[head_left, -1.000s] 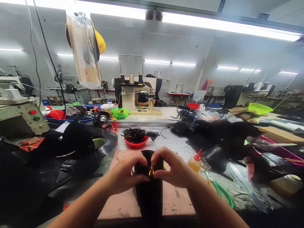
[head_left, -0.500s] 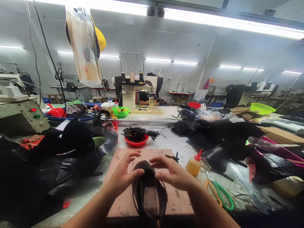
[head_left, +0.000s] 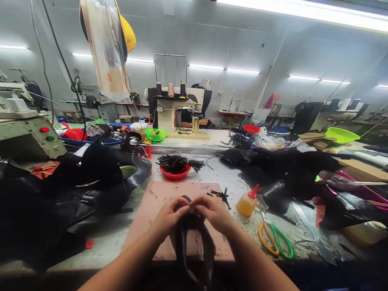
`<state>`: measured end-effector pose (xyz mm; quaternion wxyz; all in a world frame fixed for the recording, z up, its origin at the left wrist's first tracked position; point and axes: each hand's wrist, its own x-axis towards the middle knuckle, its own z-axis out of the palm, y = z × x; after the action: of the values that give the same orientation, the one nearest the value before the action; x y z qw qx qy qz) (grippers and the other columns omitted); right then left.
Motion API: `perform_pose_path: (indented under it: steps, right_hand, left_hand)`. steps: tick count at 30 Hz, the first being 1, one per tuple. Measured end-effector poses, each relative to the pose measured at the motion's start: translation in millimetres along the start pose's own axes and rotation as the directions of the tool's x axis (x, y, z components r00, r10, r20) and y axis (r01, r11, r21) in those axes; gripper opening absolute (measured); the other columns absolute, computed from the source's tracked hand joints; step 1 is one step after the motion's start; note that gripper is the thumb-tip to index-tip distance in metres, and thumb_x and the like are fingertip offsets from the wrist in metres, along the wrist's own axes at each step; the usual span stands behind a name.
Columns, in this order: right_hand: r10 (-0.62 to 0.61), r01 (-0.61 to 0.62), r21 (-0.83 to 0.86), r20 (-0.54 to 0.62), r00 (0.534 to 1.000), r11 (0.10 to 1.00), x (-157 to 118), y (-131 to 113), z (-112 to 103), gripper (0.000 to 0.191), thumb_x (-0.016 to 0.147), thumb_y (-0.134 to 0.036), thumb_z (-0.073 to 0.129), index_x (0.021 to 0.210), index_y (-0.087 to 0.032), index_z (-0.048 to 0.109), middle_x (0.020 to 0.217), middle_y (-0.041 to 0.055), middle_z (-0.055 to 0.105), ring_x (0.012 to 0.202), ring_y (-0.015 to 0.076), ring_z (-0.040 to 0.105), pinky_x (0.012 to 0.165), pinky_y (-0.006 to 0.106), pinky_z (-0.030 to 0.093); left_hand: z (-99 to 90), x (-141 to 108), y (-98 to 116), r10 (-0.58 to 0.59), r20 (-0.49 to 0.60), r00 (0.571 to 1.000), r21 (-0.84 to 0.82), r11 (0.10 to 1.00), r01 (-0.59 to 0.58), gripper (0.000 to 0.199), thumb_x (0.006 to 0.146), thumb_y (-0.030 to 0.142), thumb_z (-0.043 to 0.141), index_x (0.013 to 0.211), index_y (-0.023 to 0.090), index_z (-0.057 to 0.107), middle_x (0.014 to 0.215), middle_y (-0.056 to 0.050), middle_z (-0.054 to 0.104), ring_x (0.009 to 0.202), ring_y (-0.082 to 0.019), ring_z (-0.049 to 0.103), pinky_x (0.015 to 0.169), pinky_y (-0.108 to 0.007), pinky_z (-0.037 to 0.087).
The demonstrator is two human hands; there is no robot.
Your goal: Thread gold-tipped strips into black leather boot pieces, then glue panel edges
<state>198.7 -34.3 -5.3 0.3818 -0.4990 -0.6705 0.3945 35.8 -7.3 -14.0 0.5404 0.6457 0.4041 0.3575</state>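
Note:
A black leather-like piece (head_left: 209,246) with a looped shape hangs over the near edge of a pink board (head_left: 142,210). My left hand (head_left: 171,212) pinches its upper end from the left. From the right, my right hand (head_left: 212,210) pinches the same end, and the fingertips of both hands nearly meet there. Small dark strips (head_left: 222,196) lie at the board's upper right corner. Behind the board, a bundle of black strips (head_left: 178,162) rests on a red bowl (head_left: 176,176).
To the right are a glue bottle (head_left: 247,204) with a red tip and scissors (head_left: 275,238) with orange and green handles. Black material (head_left: 100,178) is heaped at left, more (head_left: 291,169) at right. A sewing machine (head_left: 178,113) stands beyond, a person's hand (head_left: 203,121) beside it.
Both hands have closed from spread fingers into pinches on the top of the black piece and come closer together. The camera view has tilted down slightly.

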Motion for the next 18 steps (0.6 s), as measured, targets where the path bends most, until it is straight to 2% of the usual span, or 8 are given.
perform_pose_path:
  steps: [4,7,8,10,11,14,16,18]
  right_hand:
    - [-0.064,0.049,-0.116,-0.127,0.99,0.992,-10,0,-1,0.016,0.081,-0.026,0.048,0.083,-0.017,0.061,0.08,0.0035,0.065,0.075,0.0154,0.059,0.067,0.027,0.044]
    - [-0.065,0.015,-0.416,-0.108,0.992,0.909,-23,-18,-11,0.024,0.083,-0.035,0.046,0.078,-0.017,0.061,0.072,0.0042,0.065,0.068,0.0165,0.058,0.059,0.026,0.039]
    - [-0.044,0.018,-0.521,-0.037,0.998,0.853,-26,-25,-15,0.022,0.082,-0.033,0.049,0.075,-0.017,0.061,0.069,0.004,0.065,0.066,0.0167,0.058,0.057,0.026,0.037]
    - [0.003,0.082,-0.674,0.124,0.992,0.734,-28,-36,-19,0.013,0.076,-0.024,0.053,0.073,-0.016,0.063,0.068,0.0045,0.066,0.064,0.0171,0.059,0.054,0.025,0.034]
    - [0.015,0.124,-0.716,0.184,0.983,0.687,-27,-39,-20,0.011,0.075,-0.019,0.053,0.073,-0.016,0.063,0.07,0.0052,0.067,0.064,0.0171,0.06,0.053,0.025,0.033]
    - [0.031,0.18,-0.775,0.249,0.968,0.606,-19,-41,-21,0.018,0.076,-0.011,0.048,0.079,-0.015,0.065,0.074,0.0076,0.069,0.064,0.0178,0.062,0.054,0.025,0.035]
    - [-0.015,0.169,-0.79,0.199,0.98,0.59,-16,-40,-23,0.019,0.08,-0.012,0.048,0.087,-0.015,0.066,0.079,0.0083,0.069,0.068,0.0189,0.063,0.058,0.026,0.039]
    - [-0.14,0.156,-0.768,0.087,0.986,0.621,-19,-41,-27,0.022,0.082,-0.022,0.053,0.101,-0.016,0.062,0.096,0.0093,0.067,0.084,0.021,0.062,0.069,0.028,0.043]
  left_hand:
    - [-0.9,-4,-10,0.04,-0.056,0.998,0.065,0.997,-0.037,0.027,0.077,0.042,0.049,0.076,0.016,0.055,0.074,-0.003,0.057,0.075,-0.019,0.054,0.072,-0.034,0.044]
    - [-7.7,-19,7,0.274,-0.007,0.962,0.36,0.898,-0.253,0.026,0.081,0.041,0.045,0.076,0.017,0.054,0.073,-0.004,0.055,0.071,-0.02,0.053,0.069,-0.034,0.045]
    - [-10.4,-24,16,0.369,0.151,0.917,0.439,0.806,-0.397,0.022,0.077,0.038,0.051,0.082,0.017,0.056,0.08,-0.006,0.057,0.076,-0.021,0.053,0.071,-0.035,0.045]
    - [-15.6,-32,37,0.388,0.538,0.749,0.476,0.593,-0.649,0.025,0.072,0.024,0.057,0.096,0.021,0.059,0.097,-0.008,0.06,0.094,-0.024,0.054,0.087,-0.039,0.042]
    - [-17.7,-33,46,0.368,0.624,0.689,0.498,0.492,-0.714,0.032,0.07,0.017,0.056,0.102,0.023,0.058,0.104,-0.008,0.06,0.106,-0.026,0.05,0.096,-0.042,0.036]
    - [-21.4,-28,62,0.333,0.738,0.588,0.53,0.255,-0.809,0.028,0.072,0.003,0.048,0.089,0.023,0.058,0.105,-0.003,0.063,0.123,-0.024,0.04,0.108,-0.043,0.021]
    - [-21.5,-20,64,0.316,0.789,0.527,0.496,0.178,-0.85,0.023,0.075,0.001,0.045,0.074,0.021,0.054,0.087,-0.001,0.066,0.122,-0.022,0.042,0.107,-0.04,0.026]
    - [-20.8,-11,60,0.32,0.799,0.509,0.489,0.145,-0.86,0.019,0.078,0.003,0.047,0.071,0.02,0.052,0.079,-0.001,0.065,0.114,-0.022,0.048,0.104,-0.04,0.032]
